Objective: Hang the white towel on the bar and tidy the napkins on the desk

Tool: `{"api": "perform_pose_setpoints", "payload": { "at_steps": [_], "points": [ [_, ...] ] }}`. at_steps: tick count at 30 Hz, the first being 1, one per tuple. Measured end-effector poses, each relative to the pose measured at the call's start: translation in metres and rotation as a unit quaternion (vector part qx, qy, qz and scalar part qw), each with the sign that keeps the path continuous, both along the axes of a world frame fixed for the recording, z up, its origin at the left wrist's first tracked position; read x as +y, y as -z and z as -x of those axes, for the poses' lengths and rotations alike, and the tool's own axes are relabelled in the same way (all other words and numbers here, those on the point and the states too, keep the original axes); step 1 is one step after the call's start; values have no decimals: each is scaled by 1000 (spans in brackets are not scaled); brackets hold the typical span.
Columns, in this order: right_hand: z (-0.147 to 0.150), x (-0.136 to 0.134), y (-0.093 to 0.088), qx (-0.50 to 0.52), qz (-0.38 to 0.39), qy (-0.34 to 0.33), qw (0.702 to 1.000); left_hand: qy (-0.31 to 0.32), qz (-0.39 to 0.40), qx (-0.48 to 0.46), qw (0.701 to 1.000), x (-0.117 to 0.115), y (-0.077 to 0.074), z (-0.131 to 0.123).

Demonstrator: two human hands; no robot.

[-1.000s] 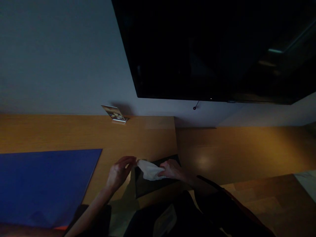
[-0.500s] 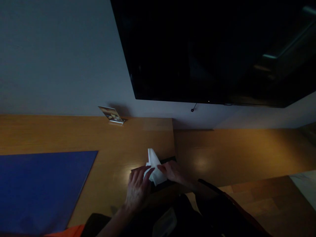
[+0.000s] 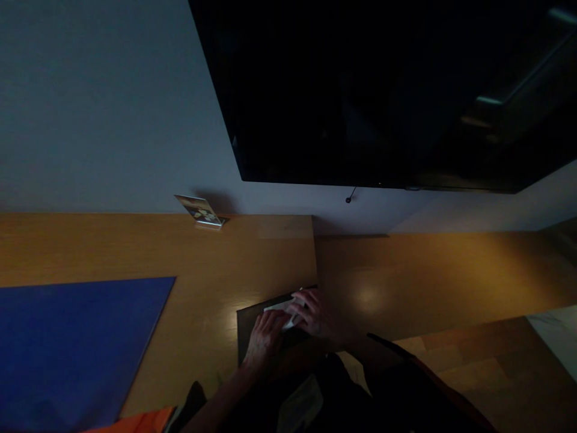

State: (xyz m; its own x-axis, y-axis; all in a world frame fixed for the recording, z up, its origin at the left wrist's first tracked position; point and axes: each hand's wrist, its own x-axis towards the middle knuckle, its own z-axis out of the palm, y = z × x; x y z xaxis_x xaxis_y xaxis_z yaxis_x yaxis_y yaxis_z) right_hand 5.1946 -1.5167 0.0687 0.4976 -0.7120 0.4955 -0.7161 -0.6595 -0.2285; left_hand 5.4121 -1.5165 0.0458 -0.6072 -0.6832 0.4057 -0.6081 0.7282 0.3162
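**Item 1:** folded white tissue [image 3: 283, 311], lying in a narrow strip between both hands, on a dark flat panel [image 3: 255, 322].

**Item 2:** left hand [image 3: 265, 338], bare, fingers curved and close together, lying against the tissue's lower left side. Whether it pinches the tissue or only presses on it cannot be told.

**Item 3:** right hand [image 3: 315, 313], bare, emerging from a dark sleeve [image 3: 387, 361], fingers slightly spread over the tissue's right end. Its grip is equally unclear.

**Item 4:** wooden desk [image 3: 211, 258], carrying the panel and a blue mat [image 3: 76, 349] to the left of the hands.

**Item 5:** clear card stand [image 3: 207, 222] at the desk's back edge, against the wall, holding a printed card [image 3: 198, 209]. Its print is too small to read.

**Item 6:** wall-mounted black television [image 3: 360, 90] above the desk, unlit, no brand legible.
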Motion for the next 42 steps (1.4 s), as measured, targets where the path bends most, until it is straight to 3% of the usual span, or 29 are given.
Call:
{"api": "perform_pose_setpoints", "payload": {
  "at_steps": [6, 9, 12, 15, 19, 22, 25, 27, 29, 31, 37, 39, 42],
  "points": [
    [-2, 10, 28, 72, 70, -79, 992, 13, 130, -59, 990, -5, 15, -23],
    [-5, 20, 41, 69, 47, -73, 994, 17, 57, -126, 990, -3, 7, -24],
    [-9, 25, 50, 33, -1, -37, 999, -54, -69, -199, 976, 4, -10, -13],
    [-14, 22, 53, 10, -42, -8, 999, -81, -116, -230, 963, 14, -16, -6],
    [-20, 16, 53, -3, -106, 7, 994, -67, -54, -230, 969, 30, 4, -18],
    [-20, 22, 52, -55, -70, 18, 996, -72, -12, -230, 971, 39, 21, -33],
    [-16, 27, 50, -57, -14, 29, 998, -75, 38, -221, 972, 33, 27, -43],
    [-13, 19, 50, -37, 13, 40, 998, -78, 81, -216, 970, 13, 26, -43],
    [-9, -6, 49, -22, 18, 54, 998, -97, 89, -212, 968, -22, 21, -38],
    [-3, -50, 48, -2, 13, 70, 997, -128, 60, -202, 969, -72, 14, -27],
    [16, -225, 33, 74, -3, 95, 993, -191, -5, -215, 958, -236, -15, 9],
    [17, -266, 27, 69, 9, 100, 993, -204, -9, -218, 954, -276, -18, 13],
    [14, -297, 27, 62, 39, 98, 992, -196, -13, -213, 957, -310, -16, 11]
  ]
}}
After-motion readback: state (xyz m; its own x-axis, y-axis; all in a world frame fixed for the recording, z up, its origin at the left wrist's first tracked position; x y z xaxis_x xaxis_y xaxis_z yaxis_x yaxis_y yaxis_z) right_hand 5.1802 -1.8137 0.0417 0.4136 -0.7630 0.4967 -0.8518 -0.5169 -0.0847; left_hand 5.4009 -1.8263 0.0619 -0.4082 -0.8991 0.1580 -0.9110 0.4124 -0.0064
